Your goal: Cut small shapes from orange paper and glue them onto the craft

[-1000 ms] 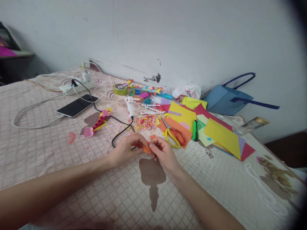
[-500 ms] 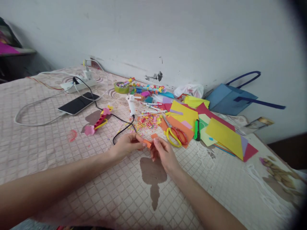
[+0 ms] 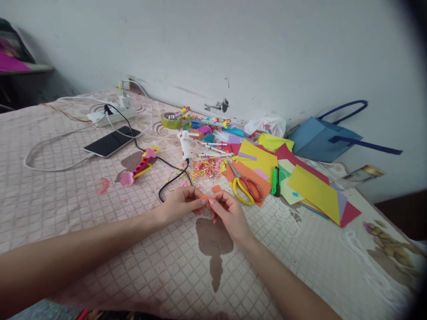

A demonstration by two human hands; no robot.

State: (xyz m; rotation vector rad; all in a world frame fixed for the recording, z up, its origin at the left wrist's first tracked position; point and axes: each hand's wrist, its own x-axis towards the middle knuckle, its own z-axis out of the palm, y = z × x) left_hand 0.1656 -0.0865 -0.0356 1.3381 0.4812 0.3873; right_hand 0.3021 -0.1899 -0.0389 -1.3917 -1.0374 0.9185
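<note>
Between my two hands is a small piece of orange paper (image 3: 204,196), mostly covered by the fingers. My left hand (image 3: 183,202) pinches it from the left with thumb and forefinger. From the right, my right hand (image 3: 229,213) grips the same piece, and the two thumb tips nearly meet. Just beyond the fingers lies another orange scrap (image 3: 216,189). To the right of my right hand rest scissors (image 3: 245,189) with one yellow and one red handle. A white glue gun (image 3: 184,144) with a black cord stands behind my left hand.
Coloured paper sheets (image 3: 315,189), a green cutter (image 3: 275,181) and white string (image 3: 287,218) lie to the right. Paper bits (image 3: 207,171) are strewn behind the hands. A phone (image 3: 111,141), a power strip (image 3: 113,116) and a pink-red craft piece (image 3: 139,168) are left. A blue bag (image 3: 323,138) leans on the wall.
My hands have drawn closer together, thumbs now almost touching, and less of the orange paper shows between them. The whole view has shifted slightly.
</note>
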